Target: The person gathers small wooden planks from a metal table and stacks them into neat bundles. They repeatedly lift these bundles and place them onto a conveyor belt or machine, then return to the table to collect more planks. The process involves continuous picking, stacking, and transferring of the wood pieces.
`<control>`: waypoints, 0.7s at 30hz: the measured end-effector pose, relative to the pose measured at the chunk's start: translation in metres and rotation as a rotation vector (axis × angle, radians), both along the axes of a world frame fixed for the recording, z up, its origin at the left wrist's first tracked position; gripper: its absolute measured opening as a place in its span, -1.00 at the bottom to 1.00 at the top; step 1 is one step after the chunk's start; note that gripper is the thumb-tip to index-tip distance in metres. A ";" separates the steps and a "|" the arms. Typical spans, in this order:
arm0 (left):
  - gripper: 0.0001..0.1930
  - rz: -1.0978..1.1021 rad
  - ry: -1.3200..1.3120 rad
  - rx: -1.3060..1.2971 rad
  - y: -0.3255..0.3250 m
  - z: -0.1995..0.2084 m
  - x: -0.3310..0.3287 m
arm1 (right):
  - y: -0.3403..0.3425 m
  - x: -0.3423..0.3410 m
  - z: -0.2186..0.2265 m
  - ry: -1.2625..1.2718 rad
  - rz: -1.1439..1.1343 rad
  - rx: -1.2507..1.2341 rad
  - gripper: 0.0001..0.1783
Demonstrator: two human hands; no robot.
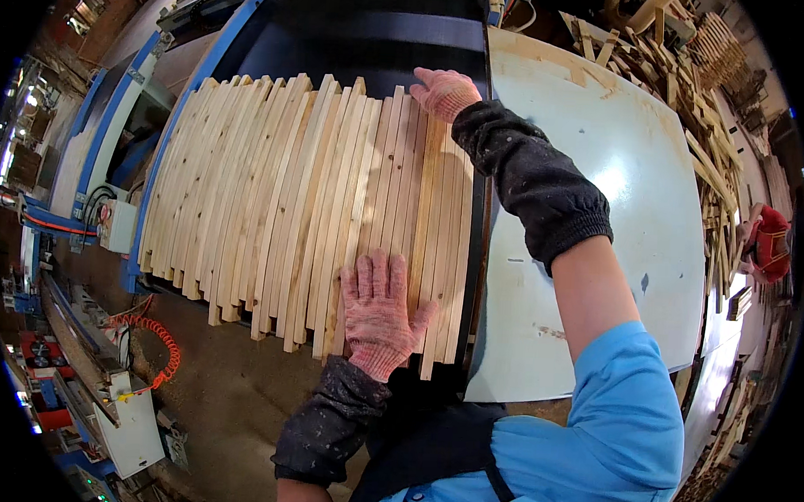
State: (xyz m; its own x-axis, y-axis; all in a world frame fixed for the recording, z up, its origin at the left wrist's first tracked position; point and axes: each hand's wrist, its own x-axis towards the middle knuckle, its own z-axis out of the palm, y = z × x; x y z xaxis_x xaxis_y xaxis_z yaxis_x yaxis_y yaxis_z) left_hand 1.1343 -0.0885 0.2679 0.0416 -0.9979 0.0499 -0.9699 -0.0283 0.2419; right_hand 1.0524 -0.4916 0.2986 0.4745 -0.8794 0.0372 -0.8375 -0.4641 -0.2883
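Long pale wooden strips (pixel 271 193) lie side by side in a wide row on a dark belt (pixel 356 37), their near ends uneven. My left hand (pixel 380 314), in a pink knitted glove, rests flat and open with fingers apart on the near ends of several strips. At the far ends of the right-hand strips is my right hand (pixel 446 93), gloved the same way. Its fingers point left and look extended; the palm side is hidden. A few strips between my hands are browner than the others. Dark sleeve covers are on both forearms.
A pale smooth sheet-topped table (pixel 598 214) adjoins the belt on the right. Beyond it lies a heap of scrap wood (pixel 690 128). On the left are a blue machine frame (pixel 171 154), a grey control box (pixel 118 226) and a coiled orange hose (pixel 164 344). A red object (pixel 768 244) is far right.
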 end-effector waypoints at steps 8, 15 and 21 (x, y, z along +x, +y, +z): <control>-0.12 0.004 0.019 -0.036 0.001 0.004 -0.005 | 0.033 -0.027 0.053 -0.893 0.025 0.451 -0.13; -0.54 0.071 0.665 -0.098 -0.007 0.025 -0.002 | 0.100 -0.125 0.028 -1.193 -0.231 0.380 -0.25; -0.55 0.481 1.493 -0.059 0.025 0.055 0.085 | 0.203 -0.157 -0.024 -0.644 -0.365 0.738 -0.04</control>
